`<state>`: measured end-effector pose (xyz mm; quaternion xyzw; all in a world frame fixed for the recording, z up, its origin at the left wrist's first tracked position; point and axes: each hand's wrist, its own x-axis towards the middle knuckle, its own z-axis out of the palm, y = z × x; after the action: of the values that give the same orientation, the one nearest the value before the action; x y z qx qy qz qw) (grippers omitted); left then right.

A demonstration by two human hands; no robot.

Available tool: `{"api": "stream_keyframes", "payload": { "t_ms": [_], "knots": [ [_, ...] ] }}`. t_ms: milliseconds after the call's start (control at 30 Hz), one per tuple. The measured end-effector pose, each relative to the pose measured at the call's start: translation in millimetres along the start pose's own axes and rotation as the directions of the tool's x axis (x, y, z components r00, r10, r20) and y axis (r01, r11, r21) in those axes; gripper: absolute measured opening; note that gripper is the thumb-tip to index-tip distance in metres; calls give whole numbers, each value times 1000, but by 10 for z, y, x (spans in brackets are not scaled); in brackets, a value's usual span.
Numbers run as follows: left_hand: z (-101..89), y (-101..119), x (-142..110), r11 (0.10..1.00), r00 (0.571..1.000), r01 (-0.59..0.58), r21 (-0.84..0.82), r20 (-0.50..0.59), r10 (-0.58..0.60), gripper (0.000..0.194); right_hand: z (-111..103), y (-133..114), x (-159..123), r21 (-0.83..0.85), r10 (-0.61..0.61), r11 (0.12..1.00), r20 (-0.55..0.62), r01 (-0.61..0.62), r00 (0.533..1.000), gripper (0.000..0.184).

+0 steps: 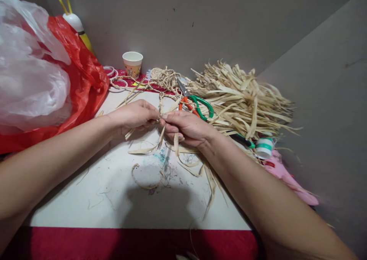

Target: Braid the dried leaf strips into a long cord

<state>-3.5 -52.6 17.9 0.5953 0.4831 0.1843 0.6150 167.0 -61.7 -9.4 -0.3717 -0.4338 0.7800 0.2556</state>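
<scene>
My left hand (136, 116) and my right hand (183, 127) meet over the white board, fingertips nearly touching. Both are closed in a pinch on a braided straw cord (161, 101), which runs away from me toward the back. Loose flat straw strands (146, 151) hang from beneath my fingers onto the board. Just behind my right hand lie scissors (197, 104) with green and orange handles. A large bundle of dry straw (243, 95) is spread at the right rear. The exact spot where the strands cross is hidden by my fingers.
A red and clear plastic bag (83, 84) bulges at the left. At the back stand a paper cup (132, 67), white rings (119, 85) and coiled braid (169, 80). A tape roll (264, 147) and pink cloth (283, 179) lie right. Straw scraps (146, 185) litter the white board (86, 210).
</scene>
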Motion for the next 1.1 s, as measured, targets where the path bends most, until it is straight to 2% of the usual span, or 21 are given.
{"api": "stream_keyframes", "payload": {
  "t_ms": [100,167,233,433,533,700,867,1000,1100],
  "knots": [
    [-50,-11,-1,974,997,-53,219,-43,64,14,-12,9,-5,-68,9,998,12,-8,1000,18],
    [-65,-25,15,953,996,-53,299,-46,70,15,-20,21,-7,-134,-4,991,20,7,1000,20],
    [-64,-33,32,957,998,-49,287,-17,56,18,-28,28,-12,-215,-33,976,18,36,999,21],
    [-45,-26,47,999,996,25,33,89,-28,22,-36,5,-39,-441,-107,892,7,99,994,21],
    [-49,-31,44,999,994,33,2,106,-33,22,-39,-19,-52,-507,-108,856,15,101,994,20],
    [-43,-49,55,999,998,36,23,42,-37,23,-40,-57,-83,-598,-144,794,-19,105,989,19],
    [-46,-59,69,998,998,22,58,60,-26,21,-24,-56,-90,-628,-171,771,-47,104,984,9],
    [-63,-55,63,993,997,-19,114,72,11,22,-23,-57,-89,-714,-231,687,-35,137,972,19],
    [-52,-37,35,970,998,-55,235,56,42,24,-15,-65,-91,-780,-248,615,-57,112,967,28]
  ]
}}
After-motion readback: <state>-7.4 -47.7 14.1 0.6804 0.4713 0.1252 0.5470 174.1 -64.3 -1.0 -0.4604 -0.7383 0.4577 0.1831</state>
